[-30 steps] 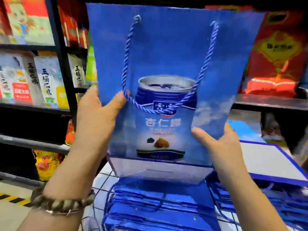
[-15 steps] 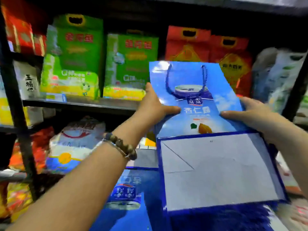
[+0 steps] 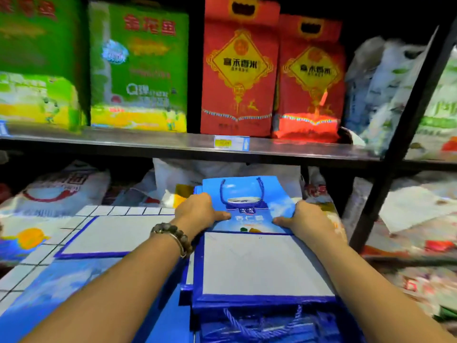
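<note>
Head view: pinching flat blue bag (image 3: 249,206) by both side edges with left hand (image 3: 197,214) and right hand (image 3: 311,221), thumbs on top, likely squaring it onto stack (image 3: 259,328). Lying flat atop stack, reaching past its far edge, running lengthwise away from body, pointing rope-handle end at shelf (image 3: 148,144), turning grey base flap toward near edge.

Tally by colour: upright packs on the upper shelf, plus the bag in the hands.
Green packs: 2
Red packs: 2
Blue bag, gripped by left hand and right hand: 1
Total: 5
White sacks at the shelf's right end are too blurred to count.
</note>
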Demonstrator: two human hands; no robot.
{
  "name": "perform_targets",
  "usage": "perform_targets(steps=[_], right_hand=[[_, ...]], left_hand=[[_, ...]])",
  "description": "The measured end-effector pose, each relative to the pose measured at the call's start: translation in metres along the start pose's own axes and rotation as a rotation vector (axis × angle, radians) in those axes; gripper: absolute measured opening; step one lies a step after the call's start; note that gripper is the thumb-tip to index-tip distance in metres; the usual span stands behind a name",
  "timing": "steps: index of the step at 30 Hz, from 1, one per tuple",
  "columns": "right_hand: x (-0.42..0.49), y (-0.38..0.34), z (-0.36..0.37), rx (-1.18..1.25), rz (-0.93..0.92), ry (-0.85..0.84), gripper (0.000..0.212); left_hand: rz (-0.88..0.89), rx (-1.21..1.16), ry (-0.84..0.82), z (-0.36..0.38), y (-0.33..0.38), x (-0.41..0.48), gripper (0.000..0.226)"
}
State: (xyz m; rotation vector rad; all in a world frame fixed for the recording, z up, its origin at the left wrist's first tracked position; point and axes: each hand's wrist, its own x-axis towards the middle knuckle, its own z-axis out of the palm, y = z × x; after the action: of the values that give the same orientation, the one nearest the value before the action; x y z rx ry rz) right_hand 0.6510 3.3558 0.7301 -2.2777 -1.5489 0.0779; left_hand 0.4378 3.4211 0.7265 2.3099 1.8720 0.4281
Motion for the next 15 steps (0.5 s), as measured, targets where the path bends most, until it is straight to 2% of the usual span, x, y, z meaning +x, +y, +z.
perform_targets(steps=[3, 6, 8, 10, 12, 15], right_hand=[[-0.002, -0.006, -0.005, -0.196, -0.095, 0.037, 0.063], [-0.007, -0.022, -0.023, -0.265, -0.262, 0.091, 0.069], [-0.009, -0.035, -0.026, -0.253, -0.355, -0.061, 0.055], [-0.013, -0.042, -0.014, -0.242, -0.395, -0.261, 0.044], [-0.017, -0.039, 0.004, -0.229, -0.372, -0.383, 0.052], [-0.022, -0.027, 0.027, -0.302, -0.365, -0.427, 0.055]], left_hand=[[0.009, 0.237, 0.005, -0.011, 0.007, -0.009, 0.046], [0.092, 0.187, 0.083, -0.033, 0.024, -0.017, 0.03], [0.165, 0.048, 0.03, -0.037, 0.04, -0.029, 0.027], [0.228, 0.007, -0.148, -0.022, 0.051, -0.045, 0.033], [0.231, 0.078, -0.25, 0.002, 0.047, -0.055, 0.049], [0.198, 0.09, -0.287, 0.026, 0.036, -0.059, 0.061]])
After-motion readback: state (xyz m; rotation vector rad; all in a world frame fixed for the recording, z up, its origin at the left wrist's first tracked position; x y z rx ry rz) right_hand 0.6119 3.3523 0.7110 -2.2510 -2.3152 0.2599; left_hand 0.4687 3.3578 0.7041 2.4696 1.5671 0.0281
